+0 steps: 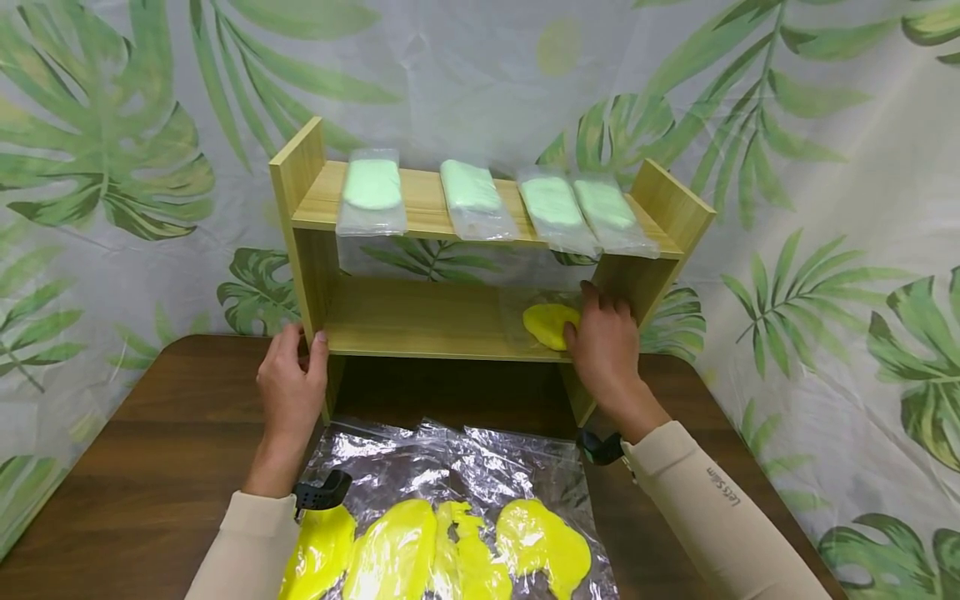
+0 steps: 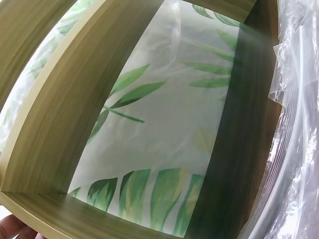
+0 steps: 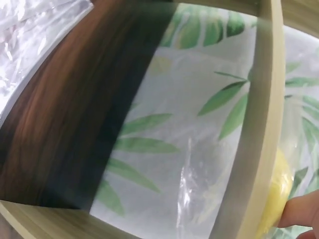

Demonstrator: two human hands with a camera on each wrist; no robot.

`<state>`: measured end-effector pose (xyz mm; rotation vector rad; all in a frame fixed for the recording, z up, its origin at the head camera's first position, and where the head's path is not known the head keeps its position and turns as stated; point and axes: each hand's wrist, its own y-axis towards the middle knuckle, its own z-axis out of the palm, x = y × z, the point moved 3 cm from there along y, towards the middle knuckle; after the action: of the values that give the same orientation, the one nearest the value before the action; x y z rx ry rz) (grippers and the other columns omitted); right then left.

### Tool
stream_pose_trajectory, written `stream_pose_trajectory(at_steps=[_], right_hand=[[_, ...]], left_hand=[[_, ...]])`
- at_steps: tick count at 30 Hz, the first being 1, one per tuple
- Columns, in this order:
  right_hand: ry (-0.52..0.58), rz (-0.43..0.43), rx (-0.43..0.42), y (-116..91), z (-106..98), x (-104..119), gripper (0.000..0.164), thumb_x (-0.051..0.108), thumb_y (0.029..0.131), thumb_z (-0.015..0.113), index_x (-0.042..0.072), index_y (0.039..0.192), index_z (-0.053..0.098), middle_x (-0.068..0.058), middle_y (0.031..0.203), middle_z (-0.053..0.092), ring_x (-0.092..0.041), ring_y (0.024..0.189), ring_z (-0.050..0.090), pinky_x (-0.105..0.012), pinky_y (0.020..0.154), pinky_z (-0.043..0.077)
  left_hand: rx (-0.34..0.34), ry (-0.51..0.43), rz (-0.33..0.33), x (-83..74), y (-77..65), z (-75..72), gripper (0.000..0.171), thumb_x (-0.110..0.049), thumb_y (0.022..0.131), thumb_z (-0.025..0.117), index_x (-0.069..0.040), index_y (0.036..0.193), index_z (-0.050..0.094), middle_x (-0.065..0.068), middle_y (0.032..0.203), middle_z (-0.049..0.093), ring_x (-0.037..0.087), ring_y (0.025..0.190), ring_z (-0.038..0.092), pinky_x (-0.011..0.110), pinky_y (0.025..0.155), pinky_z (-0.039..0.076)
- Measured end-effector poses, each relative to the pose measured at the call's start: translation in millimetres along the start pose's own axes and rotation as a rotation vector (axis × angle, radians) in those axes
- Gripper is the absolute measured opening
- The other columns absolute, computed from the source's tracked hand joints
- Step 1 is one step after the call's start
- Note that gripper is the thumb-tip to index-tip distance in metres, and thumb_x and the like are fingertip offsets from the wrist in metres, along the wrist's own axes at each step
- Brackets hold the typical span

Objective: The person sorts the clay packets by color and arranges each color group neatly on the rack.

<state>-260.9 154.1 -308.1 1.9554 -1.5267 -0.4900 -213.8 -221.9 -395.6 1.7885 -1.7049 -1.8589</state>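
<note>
A small two-tier wooden shelf stands on the table. My left hand grips its left side panel at the middle board's height, thumb on the inner side and fingers outside. At the right end of the middle board lies a clear plastic bag with a flat yellow putty-like lump. My right hand pinches this bag at its right edge, the thumb against the yellow lump. The right wrist view shows the lump over the board's edge beside the fingertips. Part of the bag is hidden behind the hand.
Several clear bags with pale green slabs, such as the leftmost slab, lie along the top board. In front of the shelf, overlapping zip bags with yellow lumps cover the dark wooden table. A leaf-patterned cloth hangs behind.
</note>
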Motion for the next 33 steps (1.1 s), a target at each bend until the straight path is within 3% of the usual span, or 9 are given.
stream_pose_trajectory(at_steps=[6,8,12,18,27,33], right_hand=[[-0.115,-0.078,-0.108,-2.7,1.3,2.4,0.047,0.007,0.079,0.071,-0.004,0.123,0.059,-0.02,0.081,0.066,-0.039,0.074,0.056,-0.051,0.069,0.04],[-0.095,-0.087,-0.103,-2.9,1.9,1.7,0.046,0.006,0.08,0.069,-0.006,0.123,0.058,-0.018,0.07,0.061,-0.036,0.062,0.053,-0.049,0.062,0.041],[-0.001,-0.028,0.0,-4.5,3.6,-1.9,0.047,0.009,0.086,0.065,-0.009,0.127,0.051,-0.013,0.054,0.05,-0.028,0.041,0.043,-0.044,0.043,0.037],[0.066,0.069,0.118,-9.2,7.8,-9.4,0.045,0.019,0.094,0.059,-0.009,0.127,0.046,-0.012,0.05,0.045,-0.028,0.038,0.043,-0.045,0.041,0.037],[0.046,0.068,0.083,-14.3,12.2,-9.7,0.041,0.02,0.097,0.054,-0.008,0.125,0.046,-0.01,0.046,0.04,-0.027,0.034,0.038,-0.041,0.036,0.031],[0.078,0.104,0.057,-16.7,14.0,-8.4,0.048,0.031,0.098,0.053,-0.009,0.125,0.047,-0.013,0.049,0.044,-0.033,0.038,0.045,-0.047,0.039,0.037]], left_hand=[[-0.005,0.001,0.009,-1.4,0.6,0.6,0.024,-0.022,0.095,0.057,0.002,0.099,0.06,0.019,0.082,0.058,0.038,0.072,0.057,0.051,0.066,0.041],[-0.005,-0.001,0.008,-1.8,0.9,0.5,0.025,-0.022,0.095,0.057,0.002,0.099,0.06,0.02,0.082,0.058,0.038,0.073,0.057,0.051,0.066,0.041],[-0.005,-0.002,0.005,-1.6,0.8,0.4,0.025,-0.022,0.096,0.057,0.002,0.099,0.06,0.02,0.083,0.058,0.038,0.074,0.057,0.051,0.066,0.041],[-0.009,0.003,0.01,0.1,0.0,0.8,0.025,-0.022,0.096,0.057,0.002,0.099,0.06,0.02,0.083,0.058,0.037,0.073,0.057,0.051,0.066,0.041],[-0.014,0.009,0.022,-0.6,0.5,1.1,0.025,-0.022,0.096,0.056,0.003,0.097,0.06,0.02,0.08,0.057,0.036,0.07,0.056,0.05,0.064,0.041],[-0.011,0.008,0.015,0.0,0.0,1.3,0.025,-0.022,0.096,0.057,0.003,0.098,0.06,0.02,0.082,0.058,0.037,0.071,0.057,0.051,0.065,0.041]])
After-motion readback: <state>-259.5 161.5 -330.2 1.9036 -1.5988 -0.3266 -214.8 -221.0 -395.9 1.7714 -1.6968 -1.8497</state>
